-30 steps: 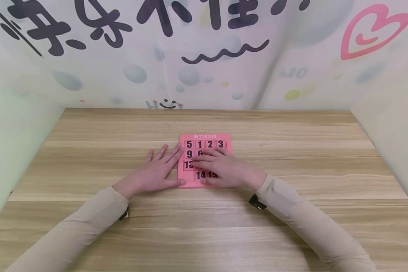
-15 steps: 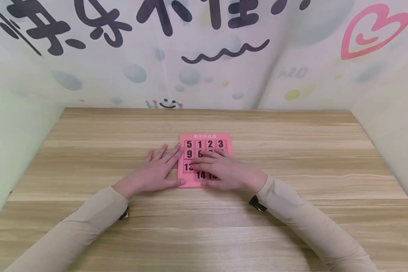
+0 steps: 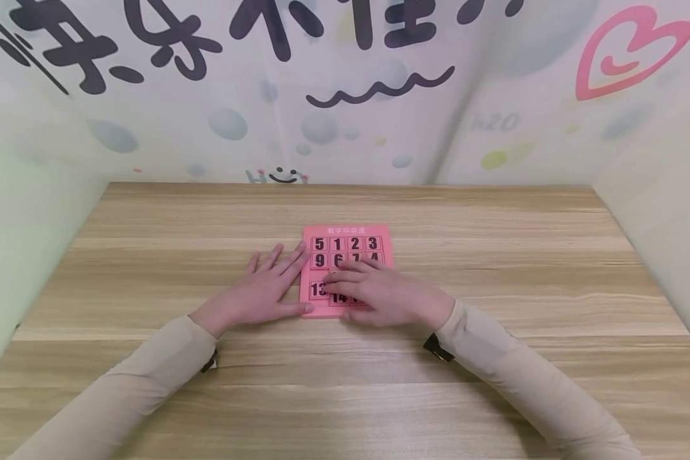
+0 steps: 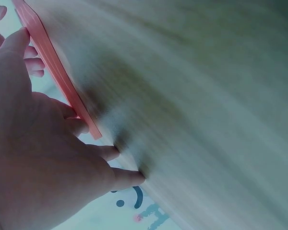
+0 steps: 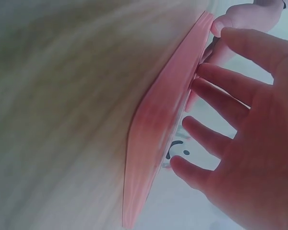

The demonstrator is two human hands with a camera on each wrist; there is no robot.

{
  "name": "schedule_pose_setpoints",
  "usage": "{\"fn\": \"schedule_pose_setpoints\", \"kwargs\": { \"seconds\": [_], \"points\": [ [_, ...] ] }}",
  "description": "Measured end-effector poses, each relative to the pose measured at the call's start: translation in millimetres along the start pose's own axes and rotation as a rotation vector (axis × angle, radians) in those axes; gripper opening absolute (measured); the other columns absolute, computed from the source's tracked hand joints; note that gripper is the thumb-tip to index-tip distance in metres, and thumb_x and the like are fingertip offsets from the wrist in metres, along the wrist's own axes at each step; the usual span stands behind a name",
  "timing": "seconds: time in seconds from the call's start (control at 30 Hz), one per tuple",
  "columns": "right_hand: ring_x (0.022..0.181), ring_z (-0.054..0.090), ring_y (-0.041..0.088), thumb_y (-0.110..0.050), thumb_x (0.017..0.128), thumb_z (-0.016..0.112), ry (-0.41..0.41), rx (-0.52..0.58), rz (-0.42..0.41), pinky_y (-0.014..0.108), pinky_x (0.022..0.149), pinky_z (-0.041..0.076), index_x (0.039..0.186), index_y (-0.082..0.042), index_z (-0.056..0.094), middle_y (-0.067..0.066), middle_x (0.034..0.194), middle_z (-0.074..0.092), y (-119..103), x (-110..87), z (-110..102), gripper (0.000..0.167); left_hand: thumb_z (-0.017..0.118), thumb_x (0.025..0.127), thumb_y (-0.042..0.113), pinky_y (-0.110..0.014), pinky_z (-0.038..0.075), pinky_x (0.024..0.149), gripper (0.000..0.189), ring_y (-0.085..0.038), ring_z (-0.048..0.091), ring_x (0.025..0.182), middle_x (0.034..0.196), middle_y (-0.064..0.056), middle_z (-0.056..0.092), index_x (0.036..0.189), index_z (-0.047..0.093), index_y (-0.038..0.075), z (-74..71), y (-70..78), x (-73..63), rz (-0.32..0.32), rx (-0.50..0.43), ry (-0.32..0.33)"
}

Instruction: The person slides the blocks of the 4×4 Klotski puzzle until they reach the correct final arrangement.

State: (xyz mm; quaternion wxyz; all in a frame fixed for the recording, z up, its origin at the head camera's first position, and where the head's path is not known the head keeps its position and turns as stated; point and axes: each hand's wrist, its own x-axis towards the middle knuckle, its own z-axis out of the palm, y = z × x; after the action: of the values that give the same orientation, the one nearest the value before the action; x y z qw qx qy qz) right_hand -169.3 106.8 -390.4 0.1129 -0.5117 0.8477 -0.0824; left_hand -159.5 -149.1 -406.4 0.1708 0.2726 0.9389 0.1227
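A white wall [image 3: 374,150] printed with large dark characters and pale bubbles stands behind a light wood-grain table [image 3: 345,396]. On the table's middle, between the two hands, lies a flat pink rectangular number-puzzle tray [image 3: 322,312] holding black-numbered pink tiles. The left hand [image 3: 264,291] lies along the tray's left side, fingers spread, thumb and nearest fingertips against that edge; it grips nothing. The right hand [image 3: 391,294] reaches over from the right, fingers separated and pinching nothing, covering much of the lower tiles. What matters most here is where the square pink tile marked 13 [image 3: 317,290] lies: in the leftmost column, just left of the right hand's leading fingertip, which is nearer to it than any left finger. Whether that fingertip presses it, I cannot tell. Tile 13 sits between rows, with a gap above it, below the pink tile marked 9 [image 3: 319,260], and a smaller one beneath. Being about square, it has no clear long axis; its numeral reads upright to the person. The tray's title strip points toward the wall, its longer axis apparently running away from the person.
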Motion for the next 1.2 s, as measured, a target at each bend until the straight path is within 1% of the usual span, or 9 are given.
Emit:
{"fn": "schedule_pose_setpoints", "kwargs": {
  "seconds": [0.17, 0.37, 0.5, 0.6, 0.73, 0.87, 1.0, 1.13, 1.2],
  "points": [
    [0.139, 0.031, 0.028, -0.034, 0.097, 0.054, -0.003, -0.001, -0.019, 0.05, 0.114, 0.019, 0.142, -0.012, 0.05, 0.001, 0.145, 0.047, -1.1, -0.9, 0.2, 0.05, 0.047, 0.091, 0.066, -0.064, -0.004, 0.11, 0.094, -0.04, -0.004, 0.144, 0.161, -0.005, -0.002, 0.156, 0.007, 0.012, 0.7, -1.0, -0.1, 0.006, 0.0, 0.006],
    [0.139, 0.031, 0.026, -0.035, 0.095, 0.057, 0.007, 0.009, -0.027, 0.047, 0.115, 0.02, 0.141, -0.011, 0.05, 0.001, 0.143, 0.049, -1.9, -1.8, 2.4, 0.052, 0.048, 0.091, 0.065, -0.064, -0.004, 0.11, 0.094, -0.04, -0.005, 0.144, 0.161, -0.005, -0.003, 0.156, 0.006, 0.012, 1.5, -1.8, -0.2, 0.006, -0.005, 0.006],
    [0.137, 0.034, 0.028, -0.034, 0.094, 0.059, 0.034, 0.018, -0.041, 0.047, 0.113, 0.023, 0.139, -0.009, 0.051, 0.002, 0.141, 0.052, -1.8, -3.0, 3.3, 0.052, 0.048, 0.091, 0.065, -0.064, -0.004, 0.11, 0.094, -0.039, -0.005, 0.144, 0.161, -0.005, -0.003, 0.156, 0.006, 0.013, 1.9, -2.3, 0.0, 0.006, 0.0, 0.007],
    [0.137, 0.034, 0.028, -0.033, 0.094, 0.059, 0.037, 0.023, -0.04, 0.048, 0.113, 0.024, 0.139, -0.009, 0.051, 0.003, 0.14, 0.052, -1.8, -3.6, 3.3, 0.052, 0.048, 0.09, 0.066, -0.064, -0.004, 0.11, 0.094, -0.039, -0.005, 0.144, 0.161, -0.005, -0.002, 0.156, 0.007, 0.013, 1.8, -2.3, -0.1, 0.007, 0.001, 0.008],
    [0.138, 0.032, 0.028, -0.033, 0.094, 0.058, 0.03, 0.031, -0.04, 0.049, 0.113, 0.023, 0.14, -0.01, 0.05, 0.002, 0.142, 0.05, -1.6, -3.8, 2.6, 0.052, 0.048, 0.091, 0.065, -0.064, -0.003, 0.11, 0.094, -0.039, -0.005, 0.144, 0.161, -0.004, -0.003, 0.156, 0.006, 0.013, 1.7, -2.3, -0.2, 0.008, 0.0, 0.008],
    [0.139, 0.031, 0.031, -0.032, 0.096, 0.057, 0.053, 0.037, -0.044, 0.051, 0.113, 0.021, 0.142, -0.009, 0.048, 0.004, 0.146, 0.047, 0.7, -3.4, 1.8, 0.053, 0.048, 0.091, 0.065, -0.064, -0.003, 0.11, 0.094, -0.04, -0.004, 0.144, 0.161, -0.005, -0.002, 0.156, 0.007, 0.012, 0.9, -1.8, -0.3, 0.01, 0.001, 0.011],
    [0.14, 0.029, 0.032, -0.033, 0.098, 0.054, 0.061, 0.034, -0.001, 0.051, 0.114, 0.019, 0.145, -0.009, 0.044, 0.006, 0.148, 0.043, 2.4, -2.8, -0.9, 0.054, 0.048, 0.091, 0.065, -0.065, -0.003, 0.11, 0.094, -0.04, -0.004, 0.144, 0.161, -0.006, -0.001, 0.156, 0.008, 0.012, 0.3, -1.5, -0.2, 0.01, 0.002, 0.01],
    [0.142, 0.025, 0.031, -0.034, 0.098, 0.054, 0.038, 0.029, 0.058, 0.051, 0.115, 0.015, 0.147, -0.01, 0.041, 0.007, 0.15, 0.04, 2.2, -1.7, -4.3, 0.056, 0.048, 0.091, 0.065, -0.065, -0.003, 0.109, 0.094, -0.041, -0.004, 0.144, 0.161, -0.006, -0.002, 0.156, 0.007, 0.012, 0.6, -1.6, -0.1, 0.012, 0.0, 0.007],
    [0.142, 0.025, 0.03, -0.035, 0.098, 0.054, 0.032, 0.025, 0.073, 0.052, 0.115, 0.015, 0.148, -0.01, 0.04, 0.007, 0.151, 0.039, 2.5, -0.1, -5.4, 0.057, 0.049, 0.091, 0.065, -0.065, -0.003, 0.109, 0.094, -0.041, -0.004, 0.144, 0.161, -0.006, -0.002, 0.156, 0.007, 0.012, 0.8, -1.9, -0.2, 0.014, 0.0, 0.006]
  ]
}}
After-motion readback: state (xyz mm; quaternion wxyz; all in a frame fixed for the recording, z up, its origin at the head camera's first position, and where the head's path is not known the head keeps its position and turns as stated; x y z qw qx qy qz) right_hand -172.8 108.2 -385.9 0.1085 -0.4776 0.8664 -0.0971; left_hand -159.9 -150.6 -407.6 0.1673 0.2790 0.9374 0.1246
